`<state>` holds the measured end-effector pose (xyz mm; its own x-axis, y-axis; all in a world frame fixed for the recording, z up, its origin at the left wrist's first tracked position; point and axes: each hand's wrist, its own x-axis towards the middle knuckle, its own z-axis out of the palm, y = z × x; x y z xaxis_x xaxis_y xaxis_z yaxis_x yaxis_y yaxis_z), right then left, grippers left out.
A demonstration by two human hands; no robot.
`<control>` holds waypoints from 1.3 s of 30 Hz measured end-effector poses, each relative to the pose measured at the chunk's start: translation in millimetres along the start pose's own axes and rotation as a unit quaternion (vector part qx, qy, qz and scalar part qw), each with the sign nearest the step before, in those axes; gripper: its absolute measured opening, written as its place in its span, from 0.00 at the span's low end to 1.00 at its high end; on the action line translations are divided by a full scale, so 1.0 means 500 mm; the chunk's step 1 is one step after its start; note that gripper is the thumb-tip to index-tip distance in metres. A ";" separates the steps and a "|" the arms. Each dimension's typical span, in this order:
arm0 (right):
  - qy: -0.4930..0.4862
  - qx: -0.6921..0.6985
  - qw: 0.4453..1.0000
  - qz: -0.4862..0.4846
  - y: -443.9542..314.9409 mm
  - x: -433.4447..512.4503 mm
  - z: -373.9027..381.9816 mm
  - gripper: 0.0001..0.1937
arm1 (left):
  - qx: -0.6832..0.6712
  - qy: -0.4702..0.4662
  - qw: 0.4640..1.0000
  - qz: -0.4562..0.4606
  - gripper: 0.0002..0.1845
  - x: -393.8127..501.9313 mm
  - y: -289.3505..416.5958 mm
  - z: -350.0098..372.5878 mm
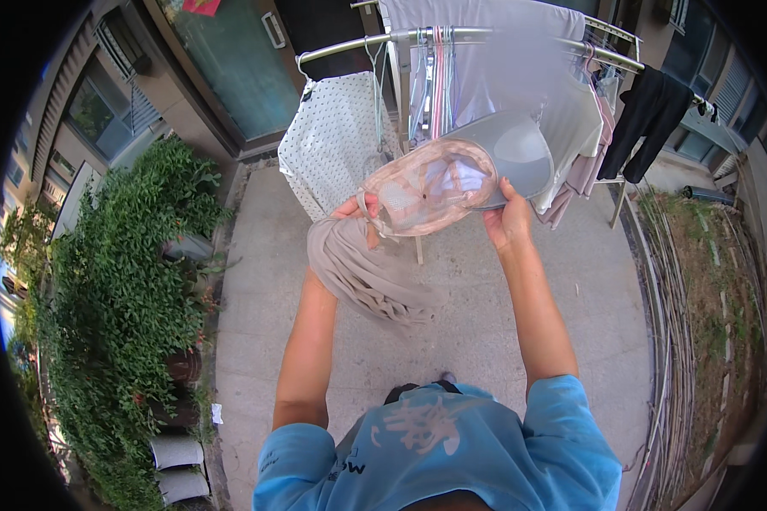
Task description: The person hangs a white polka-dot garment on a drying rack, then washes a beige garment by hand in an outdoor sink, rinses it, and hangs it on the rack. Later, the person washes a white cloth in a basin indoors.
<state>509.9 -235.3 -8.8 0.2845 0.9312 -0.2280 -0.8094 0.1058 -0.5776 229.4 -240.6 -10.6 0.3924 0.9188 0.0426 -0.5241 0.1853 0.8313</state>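
Note:
Both my hands hold a peach mesh cap (431,188) with a wide grey translucent visor (518,153), in front of a loaded drying rack. At the visor's near edge, my right hand (509,214) pinches it where it meets the cap. My left hand (356,207) grips the cap's far end by its strap, with part of the fingers hidden. A taupe cloth (371,268) is draped over my left wrist and hangs below the cap. Beyond the cap, a white dotted garment (335,134) hangs on the left of the rack.
The metal rail (339,48) carries several thin hangers (440,83), a pale shirt (575,121) and black trousers (649,121). Leafy plants (128,306) line the left side of the concrete path (281,287). Long thin stalks (677,319) lie along the right side. A door (236,70) stands behind.

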 end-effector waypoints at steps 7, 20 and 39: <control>-0.093 -0.182 0.933 0.296 0.123 0.055 -0.199 0.35 | 0.012 -0.037 0.999 0.022 0.41 0.034 0.033 0.075; -0.280 -0.405 0.868 0.065 0.083 -0.028 -0.122 0.33 | -0.053 -0.056 0.991 -0.110 0.49 0.087 -0.011 0.037; -0.373 -0.384 0.845 0.002 0.140 0.085 0.069 0.10 | 0.175 -0.100 0.979 0.013 0.28 0.176 -0.019 -0.121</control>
<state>447.7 -176.4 -31.7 -0.3515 0.9223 0.1605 -0.1568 0.1110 -0.9814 223.0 -140.5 -48.2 0.5404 0.8287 0.1456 -0.2581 -0.0014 0.9661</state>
